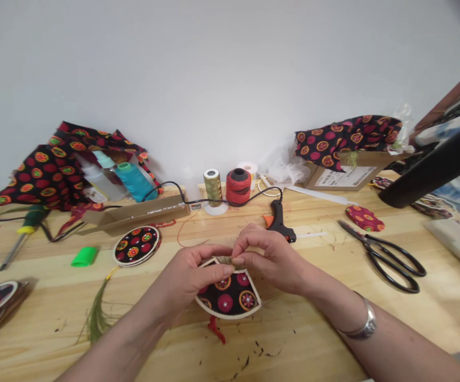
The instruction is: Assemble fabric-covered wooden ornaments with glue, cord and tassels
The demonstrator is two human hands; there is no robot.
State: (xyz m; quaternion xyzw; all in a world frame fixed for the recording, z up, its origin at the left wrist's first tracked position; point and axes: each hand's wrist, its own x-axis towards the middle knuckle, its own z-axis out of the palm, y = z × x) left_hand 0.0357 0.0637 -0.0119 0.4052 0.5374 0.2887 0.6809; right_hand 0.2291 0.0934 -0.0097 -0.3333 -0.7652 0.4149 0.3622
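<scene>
My left hand (192, 273) and my right hand (265, 257) meet above the wooden workbench (293, 329). Both hold a fan-shaped piece (227, 293) of black patterned fabric with a cream rim. My left fingers grip its upper left side. My right fingertips pinch its narrow top edge, where a small tuft of fine fibres (225, 260) shows. A red tassel (216, 329) hangs below the piece. A round patterned disc (136, 245) lies left of my left hand, and a peacock feather (94, 318) lies below it.
A black glue gun (279, 223) lies beyond my right hand, and black scissors (384, 257) lie to its right. Thread spools (225, 187) stand at the back with a cardboard box (343, 172), bottles (102, 178) and patterned fabric (44, 170). A screwdriver (25, 233) lies far left.
</scene>
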